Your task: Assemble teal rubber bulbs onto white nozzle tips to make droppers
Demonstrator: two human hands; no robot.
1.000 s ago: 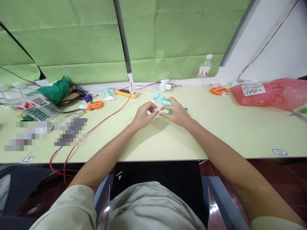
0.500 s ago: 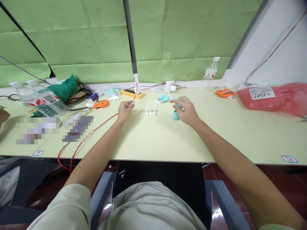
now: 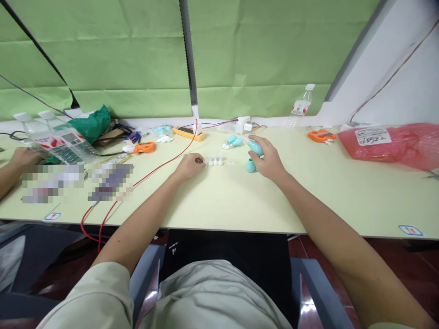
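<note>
My left hand (image 3: 190,167) rests low on the table with thumb and fingertips pinched around a small white piece (image 3: 205,161), mostly hidden by the fingers. That piece is at the left end of a row of small white pointed caps (image 3: 215,162). My right hand (image 3: 270,159) is closed around a turquoise bulb (image 3: 255,147), its thin whitish tip pointing up and left. Just below that bulb, a turquoise cup-shaped part (image 3: 250,165) stands on the table by my right thumb. Between the hands lie several tiny whitish bits (image 3: 232,162).
Other turquoise bulbs (image 3: 234,140) lie farther back. A yellow multimeter-like device (image 3: 188,133), a red cable (image 3: 161,164) and orange tools (image 3: 321,135) are around. Water bottles (image 3: 68,141) stand left, with a co-worker's hand (image 3: 25,157) behind them. A red bag (image 3: 387,144) lies right.
My left hand has moved right and down to the row of white caps. My right hand's fingers have closed around the turquoise bulb. A co-worker's hand has come further in at left.
</note>
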